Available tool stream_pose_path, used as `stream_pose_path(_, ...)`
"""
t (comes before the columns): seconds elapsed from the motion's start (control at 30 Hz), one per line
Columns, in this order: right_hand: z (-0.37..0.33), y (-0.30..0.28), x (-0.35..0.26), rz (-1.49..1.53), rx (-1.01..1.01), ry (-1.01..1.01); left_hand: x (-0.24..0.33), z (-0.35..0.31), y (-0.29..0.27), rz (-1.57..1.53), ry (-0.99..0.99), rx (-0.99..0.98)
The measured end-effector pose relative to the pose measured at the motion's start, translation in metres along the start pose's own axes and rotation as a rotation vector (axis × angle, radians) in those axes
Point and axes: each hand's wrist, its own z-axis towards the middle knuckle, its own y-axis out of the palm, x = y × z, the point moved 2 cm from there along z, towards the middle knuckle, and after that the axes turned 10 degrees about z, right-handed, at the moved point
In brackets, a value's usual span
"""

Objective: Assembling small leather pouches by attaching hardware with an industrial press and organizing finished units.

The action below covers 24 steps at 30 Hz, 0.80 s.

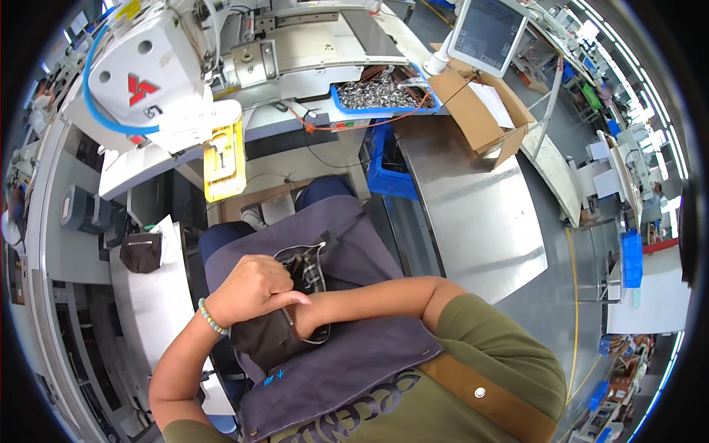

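Note:
On my lap, over a purple-grey apron (362,236), lies a dark brown zippered bag (264,341), its mouth open and a plaid lining showing. My left hand (255,286), with a beaded bracelet at the wrist, is closed on the bag's upper left side, thumb pointing right. From the right my forearm crosses the lap, and my right hand (304,317) reaches into the bag's opening. Its fingers are hidden inside the fabric and behind the left hand.
A white sewing machine (155,81) with a yellow plate (224,162) stands ahead on the left. Beyond my lap a blue tray (384,92) holds many small metal parts. A cardboard box (480,111) sits by a metal table (480,221). Another dark pouch (140,252) lies left.

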Motion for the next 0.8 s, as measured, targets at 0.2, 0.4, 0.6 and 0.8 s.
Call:
stream_pose_path(0.2, 0.006, -0.037, 0.014, 0.247, -0.062, -0.302, 0.006, -0.025, -0.008, 0.084, -0.103, -0.042)
stream_pose_path(0.4, 0.073, 0.032, 0.084, 0.051, -0.067, -0.198, 0.012, -0.019, 0.000, 0.088, -0.150, 0.090)
stream_pose_path(0.6, -0.083, -0.124, -0.032, 0.605, 0.190, -0.462, -0.030, -0.045, -0.035, 0.129, -0.786, 0.753)
stream_pose_path(0.8, -0.109, -0.177, -0.064, 0.243, 0.510, -0.607, -0.015, -0.030, 0.003, -0.728, -0.628, 0.454)
